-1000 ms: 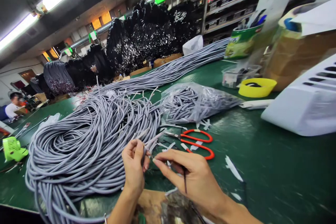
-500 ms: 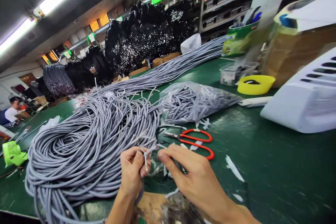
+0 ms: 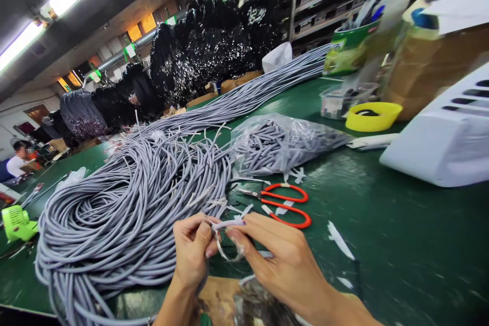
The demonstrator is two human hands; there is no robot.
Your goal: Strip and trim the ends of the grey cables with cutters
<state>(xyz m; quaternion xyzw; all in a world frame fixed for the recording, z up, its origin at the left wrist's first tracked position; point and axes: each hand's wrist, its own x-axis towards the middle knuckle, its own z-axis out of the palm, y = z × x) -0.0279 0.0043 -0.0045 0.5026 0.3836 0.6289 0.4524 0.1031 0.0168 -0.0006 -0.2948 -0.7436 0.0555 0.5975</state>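
My left hand [image 3: 193, 249] is closed on the end of a grey cable [image 3: 226, 223], low in the centre of the view. Thumb and fingers of my right hand [image 3: 271, 252] pinch the cable's tip and its pale, frayed strands [image 3: 231, 255], which loop down between the hands. Left of them spreads a big coil of grey cables [image 3: 126, 219]. Red-handled scissors [image 3: 286, 205] lie open just beyond my right hand. A clear bag of short grey pieces [image 3: 271, 145] rests behind the scissors.
White scraps [image 3: 340, 241] lie on the green table [image 3: 412, 244]. At the right are a yellow ring [image 3: 372, 118], a clear plastic box [image 3: 336, 103], a green can [image 3: 349, 51] and a white slotted holder [image 3: 439, 147]. A small green fan [image 3: 17, 223] stands at far left; a person [image 3: 17, 160] sits beyond.
My right thumb and fingers have come onto the cable end, which now stretches straight between both hands. The pale strands have opened into a loop below it.
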